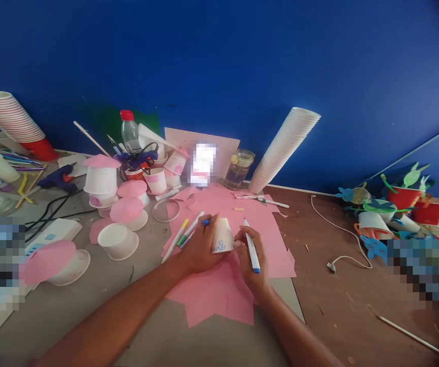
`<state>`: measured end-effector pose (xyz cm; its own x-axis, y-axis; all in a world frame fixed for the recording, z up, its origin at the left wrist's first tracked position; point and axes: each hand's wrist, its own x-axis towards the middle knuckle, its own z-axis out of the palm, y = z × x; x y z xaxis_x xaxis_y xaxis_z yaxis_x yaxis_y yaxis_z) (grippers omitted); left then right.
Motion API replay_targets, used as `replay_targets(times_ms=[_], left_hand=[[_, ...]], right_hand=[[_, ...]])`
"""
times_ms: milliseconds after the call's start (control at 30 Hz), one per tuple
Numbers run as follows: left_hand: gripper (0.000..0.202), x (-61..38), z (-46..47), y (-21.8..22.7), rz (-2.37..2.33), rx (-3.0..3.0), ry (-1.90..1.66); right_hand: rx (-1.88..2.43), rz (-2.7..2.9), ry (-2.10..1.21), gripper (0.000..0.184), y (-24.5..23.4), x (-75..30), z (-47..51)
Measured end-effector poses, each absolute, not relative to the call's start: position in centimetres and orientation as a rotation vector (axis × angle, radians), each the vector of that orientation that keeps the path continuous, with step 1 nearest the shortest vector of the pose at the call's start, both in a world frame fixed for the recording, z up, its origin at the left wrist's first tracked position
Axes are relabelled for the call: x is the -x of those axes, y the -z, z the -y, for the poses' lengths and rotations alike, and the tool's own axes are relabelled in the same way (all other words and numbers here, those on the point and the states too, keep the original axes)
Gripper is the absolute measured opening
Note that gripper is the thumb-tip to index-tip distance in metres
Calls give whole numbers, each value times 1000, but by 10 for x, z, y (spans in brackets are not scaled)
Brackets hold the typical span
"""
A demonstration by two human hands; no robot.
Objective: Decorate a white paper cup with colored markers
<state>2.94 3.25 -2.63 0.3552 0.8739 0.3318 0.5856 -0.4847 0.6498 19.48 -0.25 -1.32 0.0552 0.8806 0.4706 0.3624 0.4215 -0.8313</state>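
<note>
- Left hand (pixel 200 247): closed round a white paper cup (pixel 222 235), which sits tilted over the pink paper (pixel 215 298), small blue line drawing facing us.
- Right hand (pixel 252 260): gripping a white marker (pixel 248 235), blue end low, tip up, just beside the cup.
- In hand: we're at the cup with the marker.
- Felt pens (pixel 177 239) lie loose on the paper, left of our hands.
- Further left: pink-topped paper cups (pixel 127 211), glue gun (pixel 60 177).
- Far end: glass jar (pixel 238 171), stack of white cups (pixel 284 150).
</note>
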Motion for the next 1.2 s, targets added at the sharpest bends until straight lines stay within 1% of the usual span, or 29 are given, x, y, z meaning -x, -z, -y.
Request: replay_targets(times_ms=[167,367,467,633,800,933,1033,1200], left_hand=[[87,-29,-33,28,-1237,-2242,-918],[80,-30,-33,24,-1264,-2260,-872],[73,-29,-32,22,-1298,-2263,-850],[71,-29,-33,23,-1376,-2268,-867],[64,-30,-34,20,-1373,-2265,-872],[56,-30,-34,17,-1353,-2280,-866],[55,-30,-34,17,-1338,-2295,-871],[60,-29,-34,18,-1356,-2300,-831]], right_hand=[[1144,1667,-472,31,11,-194,1],[1147,1666,-494,30,13,-195,0],[1118,1604,-557,29,15,-195,1],[995,1414,-672,27,11,-199,3],[943,1216,-951,38,6,-199,3],[940,1139,-1114,32,7,-195,4],[953,1095,-1119,29,7,-194,3],[999,1096,-1076,39,1,-192,2]])
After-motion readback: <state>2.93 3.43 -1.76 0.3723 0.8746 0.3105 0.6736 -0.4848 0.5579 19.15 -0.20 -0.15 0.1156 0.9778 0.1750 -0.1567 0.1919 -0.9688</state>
